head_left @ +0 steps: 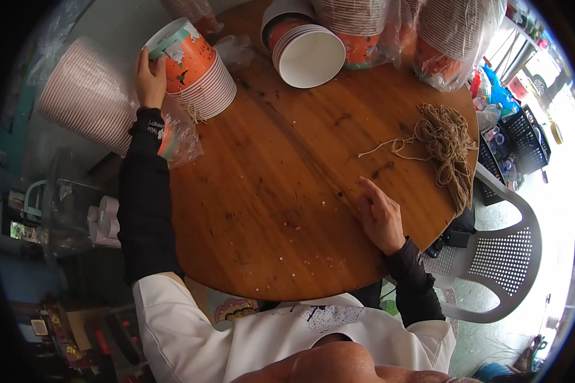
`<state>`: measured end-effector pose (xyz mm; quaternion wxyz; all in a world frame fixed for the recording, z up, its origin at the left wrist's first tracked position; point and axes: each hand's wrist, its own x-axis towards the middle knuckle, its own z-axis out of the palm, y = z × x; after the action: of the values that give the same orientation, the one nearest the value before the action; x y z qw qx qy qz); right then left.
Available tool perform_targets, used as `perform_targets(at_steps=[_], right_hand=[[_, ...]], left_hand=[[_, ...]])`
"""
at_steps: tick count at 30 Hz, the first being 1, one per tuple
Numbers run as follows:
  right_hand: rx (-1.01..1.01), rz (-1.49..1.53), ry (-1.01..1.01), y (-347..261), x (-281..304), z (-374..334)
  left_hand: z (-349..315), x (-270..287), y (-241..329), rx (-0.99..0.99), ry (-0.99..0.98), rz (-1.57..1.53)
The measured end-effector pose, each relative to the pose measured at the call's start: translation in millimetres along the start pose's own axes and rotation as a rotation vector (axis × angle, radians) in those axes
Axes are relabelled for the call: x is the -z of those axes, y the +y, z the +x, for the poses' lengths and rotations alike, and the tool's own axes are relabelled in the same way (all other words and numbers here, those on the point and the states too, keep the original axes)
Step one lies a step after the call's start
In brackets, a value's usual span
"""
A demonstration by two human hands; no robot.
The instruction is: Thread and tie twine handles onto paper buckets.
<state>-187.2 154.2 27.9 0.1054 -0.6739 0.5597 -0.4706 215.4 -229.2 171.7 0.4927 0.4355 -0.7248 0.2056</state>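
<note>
My left hand (151, 83) is closed against the side of an upside-down stack of orange paper buckets (195, 60), near the top bucket's base. White rims show along the stack's lower end, with a few strands of twine (196, 115) beside them. My right hand (381, 216) is over the right part of the round wooden table (268, 185), holding nothing, index finger stretched and the others loosely bent. Beyond it lies a tangled heap of brown twine (445, 143), one loose end trailing left.
A stack of white-lined buckets (310, 56) lies tipped at the far side. Plastic-wrapped bucket stacks (457, 41) stand behind it at the right; another wrapped stack (86, 92) is left of the table. A grey plastic chair (505, 258) and black crates (524, 140) are at right.
</note>
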Motion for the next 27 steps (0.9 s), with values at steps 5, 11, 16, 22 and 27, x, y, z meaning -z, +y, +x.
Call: perform_targets(at_steps=[5,11,16,22,27], right_hand=[[-0.106,0.113,-0.012,-1,12,22],[-0.21,0.447,0.136,90,-43,156],[-0.211,0.542,0.516,211,-86,238],[-0.22,0.588,0.36,184,-120,256],[-0.235,0.51,0.364,170,-116,265]], left_hand=[[-35,-17,66,-0.189,0.044,-0.078],[-129,-97,156,0.204,-0.254,-0.599],[-154,-180,219,0.546,-0.188,-0.945],[-156,-164,194,0.609,-0.21,-0.808],[-142,-159,201,0.713,-0.122,-0.866]])
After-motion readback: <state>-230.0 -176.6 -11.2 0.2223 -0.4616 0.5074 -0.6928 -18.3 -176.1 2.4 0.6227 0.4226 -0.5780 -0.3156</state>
